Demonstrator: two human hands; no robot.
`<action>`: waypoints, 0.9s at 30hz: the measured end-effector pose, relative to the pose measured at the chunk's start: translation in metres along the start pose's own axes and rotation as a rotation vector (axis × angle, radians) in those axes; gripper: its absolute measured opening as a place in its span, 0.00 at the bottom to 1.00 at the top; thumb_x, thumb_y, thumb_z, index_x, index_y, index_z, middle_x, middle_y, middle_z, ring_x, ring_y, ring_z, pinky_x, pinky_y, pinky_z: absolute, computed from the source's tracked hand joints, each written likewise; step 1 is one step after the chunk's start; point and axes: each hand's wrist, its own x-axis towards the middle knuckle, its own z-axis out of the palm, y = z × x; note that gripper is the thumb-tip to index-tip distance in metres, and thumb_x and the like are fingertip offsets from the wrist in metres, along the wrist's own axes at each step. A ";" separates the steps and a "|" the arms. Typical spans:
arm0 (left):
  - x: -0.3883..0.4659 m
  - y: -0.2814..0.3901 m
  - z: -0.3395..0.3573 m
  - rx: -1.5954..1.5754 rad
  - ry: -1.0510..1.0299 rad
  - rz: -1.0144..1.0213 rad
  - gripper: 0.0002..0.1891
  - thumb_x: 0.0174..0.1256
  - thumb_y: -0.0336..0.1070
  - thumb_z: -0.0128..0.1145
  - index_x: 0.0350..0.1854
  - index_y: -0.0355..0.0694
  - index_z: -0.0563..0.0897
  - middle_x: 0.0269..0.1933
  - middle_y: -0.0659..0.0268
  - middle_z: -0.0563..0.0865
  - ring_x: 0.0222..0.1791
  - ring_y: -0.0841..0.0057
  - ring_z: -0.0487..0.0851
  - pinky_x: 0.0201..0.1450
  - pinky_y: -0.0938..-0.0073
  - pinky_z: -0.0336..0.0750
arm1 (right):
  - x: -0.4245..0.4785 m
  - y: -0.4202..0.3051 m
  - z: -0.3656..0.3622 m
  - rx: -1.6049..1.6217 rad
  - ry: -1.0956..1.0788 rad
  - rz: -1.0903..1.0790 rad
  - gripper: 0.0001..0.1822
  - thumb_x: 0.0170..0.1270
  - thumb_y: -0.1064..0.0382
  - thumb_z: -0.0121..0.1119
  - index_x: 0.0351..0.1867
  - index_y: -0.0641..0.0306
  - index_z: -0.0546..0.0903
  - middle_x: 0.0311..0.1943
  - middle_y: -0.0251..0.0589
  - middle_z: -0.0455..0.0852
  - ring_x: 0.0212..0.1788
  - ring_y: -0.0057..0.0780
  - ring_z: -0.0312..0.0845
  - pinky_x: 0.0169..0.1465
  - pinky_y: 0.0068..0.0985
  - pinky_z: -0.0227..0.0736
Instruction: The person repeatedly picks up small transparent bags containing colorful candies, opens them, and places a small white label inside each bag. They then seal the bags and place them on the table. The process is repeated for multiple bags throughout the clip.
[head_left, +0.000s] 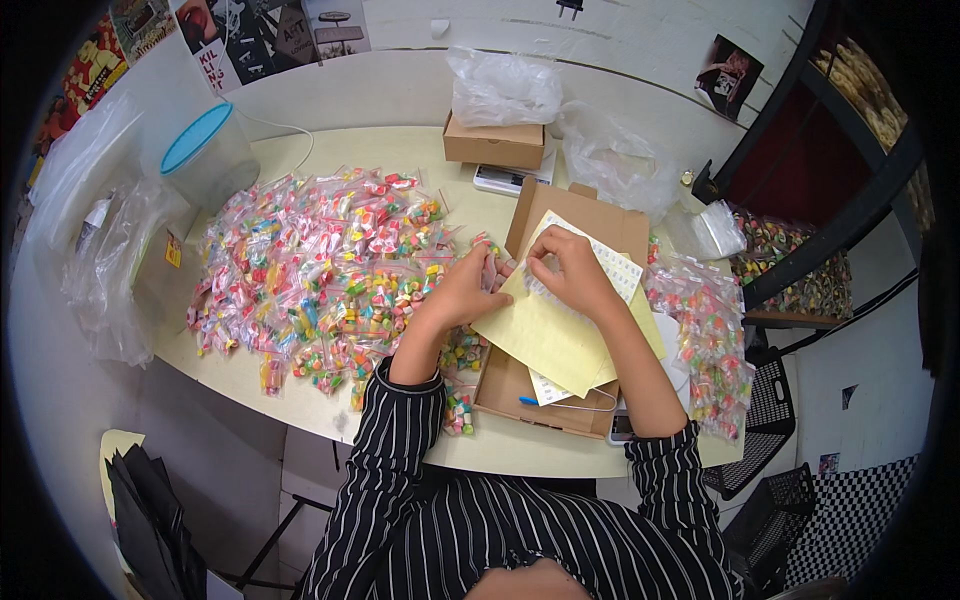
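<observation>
My left hand (472, 289) holds a small clear plastic bag of candy (487, 244), partly hidden by the fingers, beside the left edge of a sticker sheet. Bent over the printed sticker sheets (592, 255), my right hand (570, 270) has thumb and index finger close together; whether a label is between them cannot be told. Yellow backing paper (547, 337) lies under the right wrist. The sheets rest on an open cardboard box (499, 386), with a blue-tipped white cord (529, 401) in it.
Many small candy bags (322, 255) are heaped on the table at left. More bags (709, 337) lie in rows at right. A clear tub with a blue lid (196, 139), a closed cardboard box (491, 142) on a scale (499, 180) and plastic bags (619, 161) stand behind.
</observation>
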 end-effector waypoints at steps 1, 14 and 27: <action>-0.001 0.003 0.000 0.021 0.002 -0.011 0.27 0.45 0.28 0.65 0.49 0.30 0.68 0.42 0.63 0.79 0.38 0.79 0.77 0.40 0.78 0.73 | 0.000 0.001 0.000 0.001 0.000 -0.002 0.04 0.50 0.71 0.59 0.26 0.71 0.78 0.30 0.47 0.80 0.34 0.39 0.80 0.40 0.29 0.73; -0.005 0.019 0.006 0.231 0.191 0.005 0.26 0.41 0.30 0.69 0.42 0.32 0.68 0.40 0.62 0.78 0.39 0.80 0.75 0.38 0.77 0.72 | -0.008 -0.032 -0.026 0.035 0.297 0.016 0.05 0.48 0.69 0.62 0.24 0.69 0.79 0.26 0.39 0.80 0.29 0.31 0.77 0.32 0.24 0.68; -0.048 0.142 0.017 -0.279 0.233 0.521 0.18 0.50 0.24 0.61 0.26 0.42 0.60 0.37 0.56 0.82 0.32 0.83 0.73 0.34 0.82 0.69 | -0.042 -0.099 -0.063 -0.390 0.870 -0.352 0.08 0.37 0.71 0.66 0.22 0.58 0.80 0.25 0.31 0.78 0.28 0.28 0.74 0.35 0.25 0.65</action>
